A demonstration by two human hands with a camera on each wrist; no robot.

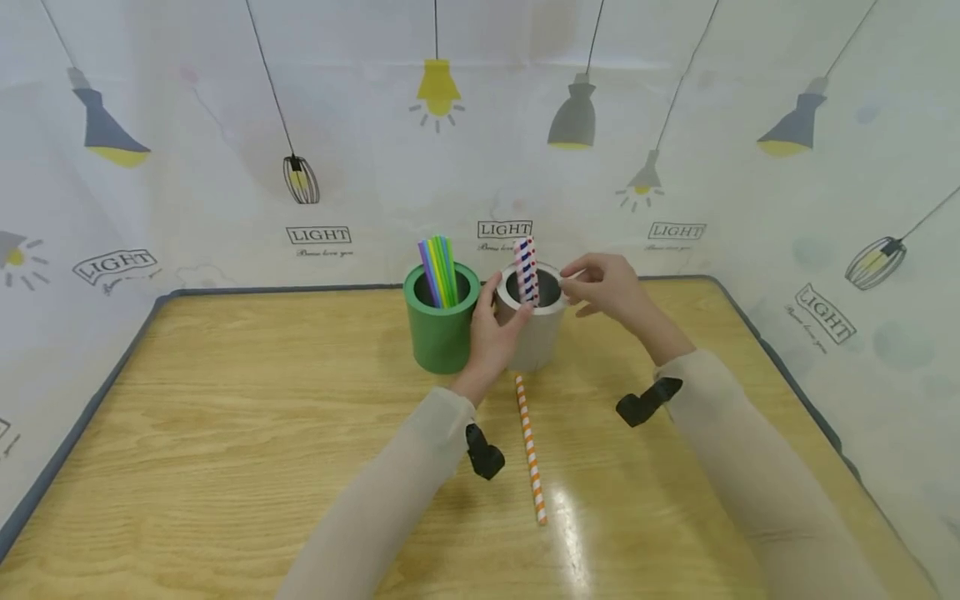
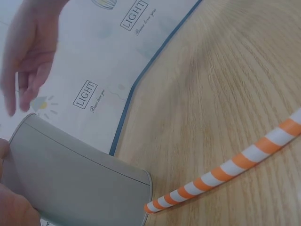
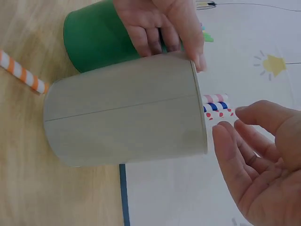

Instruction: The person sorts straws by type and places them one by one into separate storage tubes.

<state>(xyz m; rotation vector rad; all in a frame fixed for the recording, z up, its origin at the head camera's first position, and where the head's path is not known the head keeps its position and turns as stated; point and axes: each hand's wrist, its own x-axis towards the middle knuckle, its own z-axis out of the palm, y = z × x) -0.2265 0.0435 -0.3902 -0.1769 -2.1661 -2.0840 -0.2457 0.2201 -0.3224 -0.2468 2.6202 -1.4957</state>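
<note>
My left hand (image 1: pixel 492 340) holds the side of a light grey cylindrical holder (image 1: pixel 537 340), its thumb by the rim. Several patterned paper straws (image 1: pixel 527 271), with pink, blue and red-dotted markings, stand in this holder. Just beyond the holder's right rim is my right hand (image 1: pixel 609 290); in the right wrist view its bent fingers (image 3: pixel 225 141) hold nothing and sit apart from the straw tops. An orange-and-white striped straw (image 1: pixel 530 450) lies on the table, one end near the grey holder's base.
A green cylindrical holder (image 1: pixel 438 343) with several bright plastic straws (image 1: pixel 442 271) stands left of the grey one, by my left hand. The wooden table (image 1: pixel 262 417) ends at a dark edge (image 1: pixel 300 289), behind which hangs a lamp-printed sheet (image 1: pixel 375 150).
</note>
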